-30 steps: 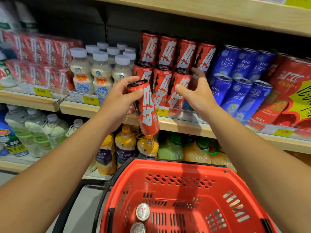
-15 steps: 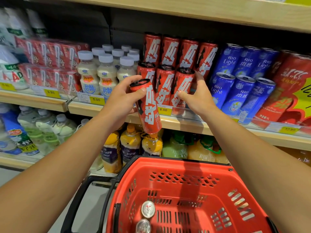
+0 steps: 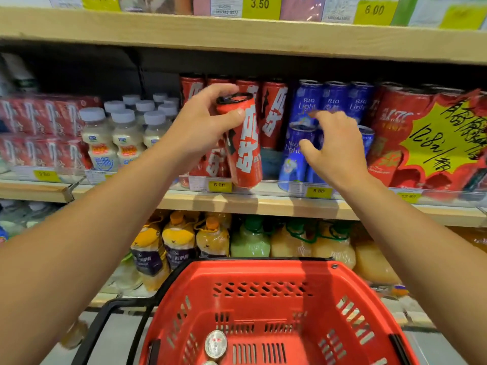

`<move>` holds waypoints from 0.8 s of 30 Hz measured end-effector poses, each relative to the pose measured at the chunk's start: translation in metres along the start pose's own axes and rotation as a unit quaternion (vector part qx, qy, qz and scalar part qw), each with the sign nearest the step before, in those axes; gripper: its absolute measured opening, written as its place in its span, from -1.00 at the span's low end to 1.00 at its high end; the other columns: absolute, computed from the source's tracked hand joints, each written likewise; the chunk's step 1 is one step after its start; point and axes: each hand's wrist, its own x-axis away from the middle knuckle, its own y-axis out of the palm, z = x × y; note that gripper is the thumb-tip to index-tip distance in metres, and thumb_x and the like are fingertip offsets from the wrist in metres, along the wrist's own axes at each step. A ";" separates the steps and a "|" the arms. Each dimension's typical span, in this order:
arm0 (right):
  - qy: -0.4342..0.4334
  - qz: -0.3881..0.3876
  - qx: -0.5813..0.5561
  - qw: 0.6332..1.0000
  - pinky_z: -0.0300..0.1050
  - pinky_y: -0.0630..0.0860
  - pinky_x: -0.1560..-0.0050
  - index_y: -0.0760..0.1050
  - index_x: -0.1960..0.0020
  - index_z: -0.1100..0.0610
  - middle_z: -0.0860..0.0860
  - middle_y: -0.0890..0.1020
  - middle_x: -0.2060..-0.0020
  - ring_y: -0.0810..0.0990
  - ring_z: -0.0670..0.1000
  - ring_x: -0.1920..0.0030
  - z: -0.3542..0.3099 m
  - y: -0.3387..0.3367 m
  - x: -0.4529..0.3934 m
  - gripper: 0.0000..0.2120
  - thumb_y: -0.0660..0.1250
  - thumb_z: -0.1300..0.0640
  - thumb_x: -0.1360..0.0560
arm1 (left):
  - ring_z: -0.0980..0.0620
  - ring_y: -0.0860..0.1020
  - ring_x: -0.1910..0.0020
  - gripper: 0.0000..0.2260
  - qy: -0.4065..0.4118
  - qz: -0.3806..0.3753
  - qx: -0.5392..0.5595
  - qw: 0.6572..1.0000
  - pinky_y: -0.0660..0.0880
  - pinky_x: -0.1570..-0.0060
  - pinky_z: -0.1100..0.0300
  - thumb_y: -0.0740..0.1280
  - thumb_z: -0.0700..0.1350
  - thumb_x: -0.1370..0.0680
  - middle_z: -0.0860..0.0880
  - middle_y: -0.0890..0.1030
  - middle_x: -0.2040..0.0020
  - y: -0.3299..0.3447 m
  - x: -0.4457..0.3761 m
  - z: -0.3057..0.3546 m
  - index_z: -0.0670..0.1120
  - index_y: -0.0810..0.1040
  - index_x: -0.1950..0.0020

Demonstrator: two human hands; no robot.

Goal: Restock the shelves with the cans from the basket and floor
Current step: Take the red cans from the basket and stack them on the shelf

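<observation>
My left hand (image 3: 203,125) grips a tall red can (image 3: 243,143) near its top and holds it tilted in front of the red cans (image 3: 274,114) stacked on the middle shelf (image 3: 263,204). My right hand (image 3: 332,151) hovers with spread fingers in front of the blue Rio Light cans (image 3: 308,104), holding nothing. Below me is the red basket (image 3: 263,272), with a silver can top (image 3: 216,343) showing at its bottom and a second one partly cut off by the frame edge.
White-capped milk bottles (image 3: 121,133) and red cartons (image 3: 39,117) stand left of the red cans. Large red cans with a yellow price sign (image 3: 432,138) fill the right. Juice bottles (image 3: 179,241) line the shelf below. An upper shelf (image 3: 237,32) hangs overhead.
My left hand has lifted the red can up and to the right, close to the stacked red cans. My right hand has left the red cans and moved right before the blue ones.
</observation>
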 end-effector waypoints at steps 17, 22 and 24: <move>-0.046 -0.018 0.050 0.998 0.18 0.33 -0.26 0.40 -0.39 0.06 0.13 0.51 -0.20 0.42 0.25 -0.18 0.027 0.017 0.012 -0.35 0.27 -0.12 -0.33 | 0.09 0.44 -0.29 -0.44 0.093 -0.132 -0.393 0.905 0.30 -0.06 0.38 0.44 0.03 -0.49 0.00 0.47 -0.37 0.052 -0.079 0.033 -0.01 0.37 -0.46; -0.044 -0.029 0.032 0.998 0.17 0.33 -0.28 0.37 -0.42 0.05 0.10 0.47 -0.26 0.36 0.24 -0.28 0.029 0.019 0.012 -0.35 0.29 -0.10 -0.35 | -0.03 0.47 -0.21 -0.45 0.040 -0.220 -0.473 0.852 0.43 -0.12 0.09 0.42 0.12 -0.49 -0.03 0.50 -0.30 0.049 -0.082 0.022 0.07 0.32 -0.42; -0.047 -0.030 0.029 0.998 0.17 0.33 -0.29 0.34 -0.43 0.04 0.08 0.45 -0.30 0.32 0.23 -0.32 0.029 0.020 0.013 -0.34 0.31 -0.08 -0.36 | -0.01 0.47 -0.16 -0.46 0.031 -0.240 -0.481 0.843 0.40 -0.05 0.12 0.41 0.10 -0.50 -0.04 0.50 -0.30 0.048 -0.083 0.018 0.10 0.30 -0.43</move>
